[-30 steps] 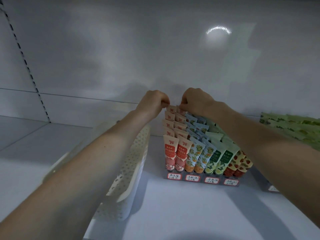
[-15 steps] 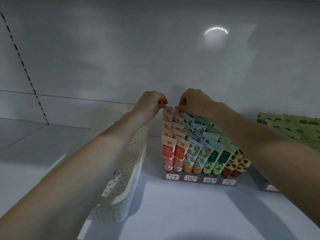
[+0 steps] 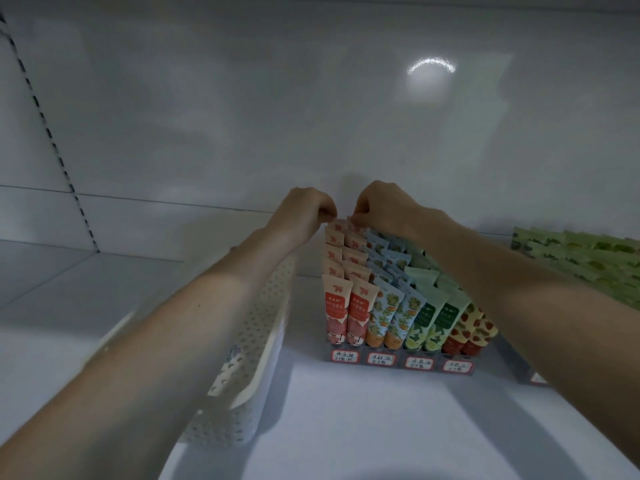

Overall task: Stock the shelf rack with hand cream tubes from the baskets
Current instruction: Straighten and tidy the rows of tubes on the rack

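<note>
Left hand (image 3: pixel 304 216): fingers curled tight, tips pinching the top edge of the rearmost pink tubes (image 3: pixel 341 224) on their left column.
Right hand (image 3: pixel 384 209): curled the same way just beside the left hand, knuckles nearly meeting. It seems to pinch the top of the neighbouring pink tube, though the fingertips are too small to read surely.
Rearmost pink tubes: directly under both sets of fingertips, standing upright at the back of the rack (image 3: pixel 398 362).
Pink columns (image 3: pixel 344 306): step down from the hands toward the person, two side by side.
Blue tubes (image 3: pixel 388 317): below the right wrist, next to the pink ones.
Green tubes (image 3: pixel 437 317): under the right forearm.
Strawberry tubes (image 3: pixel 475 331): partly hidden by the right forearm, at the rack's far side.
Rack: handwritten labels along its front strip, well below the hands.
Basket (image 3: pixel 252 341): white, perforated, beneath the left forearm, beside the rack.
Green packs (image 3: pixel 581 258): beyond the right forearm, stacked in rows.
Shelf (image 3: pixel 346 427): white, bearing rack and basket.
</note>
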